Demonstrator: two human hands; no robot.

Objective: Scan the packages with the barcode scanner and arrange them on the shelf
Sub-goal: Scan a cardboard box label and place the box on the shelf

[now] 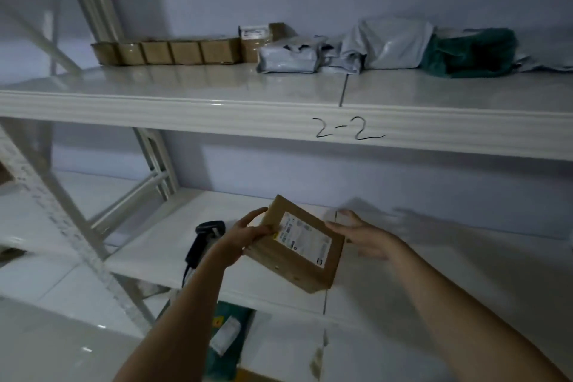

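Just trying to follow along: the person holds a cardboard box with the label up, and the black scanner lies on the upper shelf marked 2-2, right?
Not quite. The head view shows the black scanner on the lower shelf, left of the left hand. The cardboard box is held label up.

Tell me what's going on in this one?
A person holds a cardboard box over the lower shelf, label up. The left hand grips its left edge; the right hand is open at its right side. The barcode scanner lies on that shelf. More packages line the upper shelf, marked 2-2.
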